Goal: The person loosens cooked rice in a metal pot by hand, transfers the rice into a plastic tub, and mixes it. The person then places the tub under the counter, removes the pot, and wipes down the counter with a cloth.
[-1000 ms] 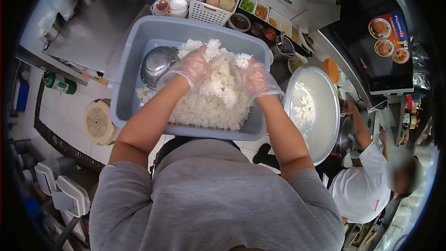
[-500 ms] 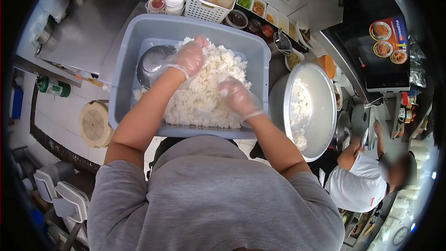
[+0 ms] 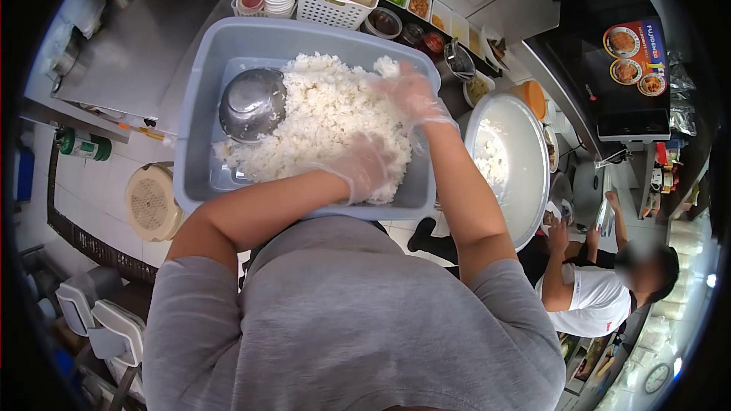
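Observation:
White cooked rice [image 3: 320, 114] is heaped in a grey-blue plastic tub [image 3: 190, 118] in front of me. My left hand [image 3: 364, 169], in a clear plastic glove, touches the rice near the tub's front right; its fingers are smeared by motion. Toward the tub's back right corner, my gloved right hand [image 3: 413, 97] has its thumb and fingers curled around a clump of rice. A round metal bowl [image 3: 253, 105] lies upside down at the left of the heap.
Right of the tub stands a large metal basin [image 3: 525, 183] with some rice inside. Behind are a white basket [image 3: 327, 14] of bottles and several small topping containers [image 3: 419, 4]. A co-worker [image 3: 586, 297] is at the right. A beige stool [image 3: 152, 202] stands left.
My left hand has moved down and right from the back of the heap to its front. My right hand has gone up and right to the tub's back corner. The metal bowl is uncovered.

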A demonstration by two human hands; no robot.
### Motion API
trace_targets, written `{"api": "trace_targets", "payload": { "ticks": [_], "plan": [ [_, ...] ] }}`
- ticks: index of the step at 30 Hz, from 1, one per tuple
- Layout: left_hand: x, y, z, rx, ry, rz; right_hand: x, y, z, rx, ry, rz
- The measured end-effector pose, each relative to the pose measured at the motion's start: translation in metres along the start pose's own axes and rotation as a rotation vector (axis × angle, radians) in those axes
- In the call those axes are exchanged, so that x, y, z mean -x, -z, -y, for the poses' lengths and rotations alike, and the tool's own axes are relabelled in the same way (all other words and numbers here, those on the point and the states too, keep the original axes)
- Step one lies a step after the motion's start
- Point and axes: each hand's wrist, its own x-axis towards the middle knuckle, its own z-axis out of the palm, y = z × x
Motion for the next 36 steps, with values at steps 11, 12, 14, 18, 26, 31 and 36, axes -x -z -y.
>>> {"api": "trace_targets", "payload": {
  "ticks": [11,12,14,18,26,31,36],
  "plan": [
    [-0.057,-0.052,0.014,0.029,-0.014,0.02,0.003,0.02,-0.012,-0.245,-0.054,0.035],
    [-0.058,-0.05,0.02,0.144,0.036,-0.09,0.01,0.028,-0.011,-0.227,-0.013,0.067],
    [-0.049,-0.035,0.035,0.374,0.136,-0.291,0.034,0.046,-0.002,-0.205,0.064,0.132],
    [-0.005,0.052,0.067,1.043,0.357,-0.314,0.076,0.019,-0.024,0.015,0.212,0.346],
    [-0.016,0.016,0.105,0.522,0.233,-0.631,0.137,-0.051,0.005,-0.075,0.223,0.339],
    [-0.024,0.012,0.117,0.835,0.366,-0.487,0.123,-0.068,-0.02,-0.203,0.313,0.336],
    [-0.002,0.04,0.118,0.435,0.418,-0.455,0.105,0.011,0.03,-0.032,-0.047,0.277]
  ]
}}
